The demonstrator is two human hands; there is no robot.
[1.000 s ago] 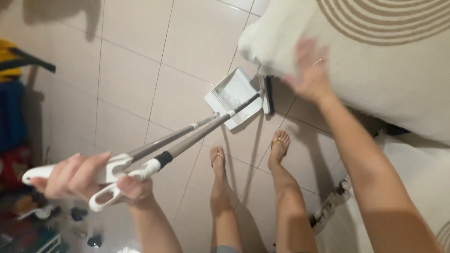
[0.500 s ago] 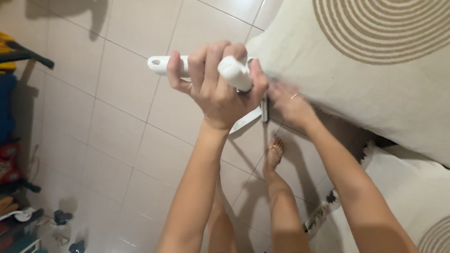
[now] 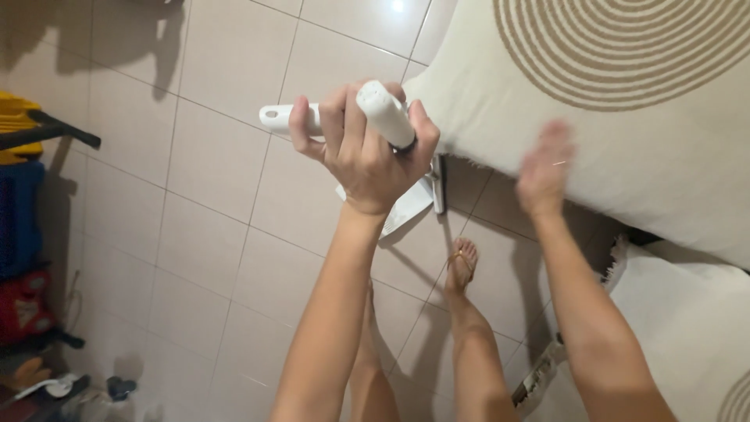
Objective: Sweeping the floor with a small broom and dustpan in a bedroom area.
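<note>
far left: yellow, blue and red items point(image 3: 19, 203) against the wall, too blurred to tell what they are; small dark bits on the floor below them. tiled floor point(image 3: 195, 234) is pale beige with a glossy sheen. centre: left hand point(image 3: 367, 152) raised close to the camera, grip clenched around two white handles point(image 3: 375, 113), one end with a hang hole sticking out to the left of the fist. directly under the fist, mostly hidden by it, the white dustpan point(image 3: 406, 207) sits on the floor, with the broom head point(image 3: 437, 184) just beside it at the edge of the cushion. bare legs below, one foot in a sandal point(image 3: 462, 262) on the tiles. right: right hand point(image 3: 544, 168) open, grip released, fingers spread, motion-blurred, against the lower edge of a big cream cushion point(image 3: 625, 148) with tan concentric rings. second cream cushion point(image 3: 687, 312) bottom right.
</note>
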